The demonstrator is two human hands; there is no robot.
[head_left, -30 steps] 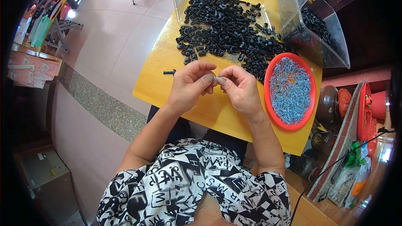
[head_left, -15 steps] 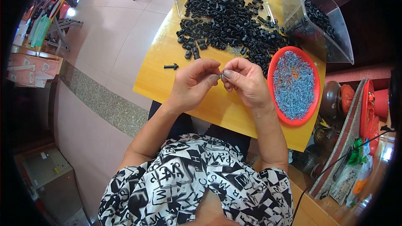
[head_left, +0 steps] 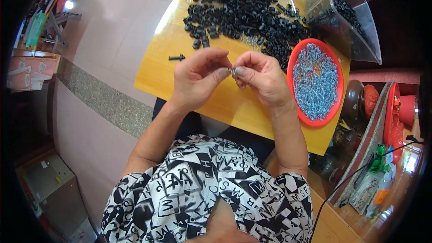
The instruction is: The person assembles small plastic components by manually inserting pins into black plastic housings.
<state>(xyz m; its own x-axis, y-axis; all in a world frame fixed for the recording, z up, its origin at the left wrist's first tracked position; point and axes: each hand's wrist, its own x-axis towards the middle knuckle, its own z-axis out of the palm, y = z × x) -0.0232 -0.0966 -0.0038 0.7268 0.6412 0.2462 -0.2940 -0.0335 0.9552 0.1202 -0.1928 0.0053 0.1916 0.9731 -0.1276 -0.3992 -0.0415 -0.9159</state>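
My left hand [head_left: 198,78] and my right hand [head_left: 265,78] meet over the near part of the table, both with thumb and fingertips pinched. Between them is a small silvery spring [head_left: 233,72], mostly covered by the fingertips. A red plate [head_left: 340,87] beside my right hand is heaped with many small silvery springs [head_left: 316,92]. Beyond my hands spreads a big pile of small black plastic parts [head_left: 234,4]. Just left of my left hand lies one long black plastic piece [head_left: 177,57], apart from the pile.
The yellow table [head_left: 150,69] ends close to my body. At the far right, a clear plastic bin [head_left: 366,40] lies tilted with black parts inside. A few loose springs [head_left: 249,40] lie by the pile. Jars [head_left: 355,99] and a shelf stand right of the table.
My view has shifted slightly, so the table and pile sit higher. Both hands stay together, with the pinched spring turned a little between the fingertips.
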